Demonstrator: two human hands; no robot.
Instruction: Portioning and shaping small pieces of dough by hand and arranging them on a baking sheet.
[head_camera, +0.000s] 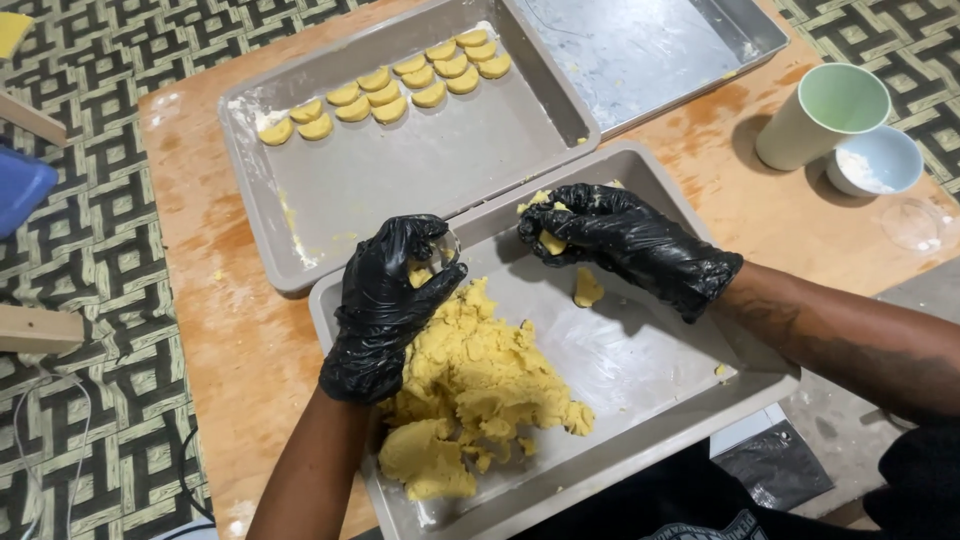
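At the centre of the frame, the left hand, in a black glove, hovers over the near grey tray with its fingers curled around a small clear round cutter that has yellow dough inside it. Just below and right of that hand lies the big mound of yellow dough, rough and crumbly, filling the lower left part of the near tray and touching the hand's heel. To the right, the right hand, also gloved in black, sits over the tray's upper edge, its fingers bent and pinching a small piece of dough; crumbs cling to the glove. A little loose lump of dough lies on the bare tray floor just beneath that hand, apart from the mound.

In the upper middle of the frame a second grey tray rests on the wooden counter, its near corner touching the near tray. Along its far side run two rows of crescent-shaped dough pieces, set close together. A third metal tray, dusted with flour, lies at the upper right, partly tucked behind the second. At the far right stand a pale green cup and, just beside it, a small white bowl with white powder in it. Patterned matting covers the floor at the left.
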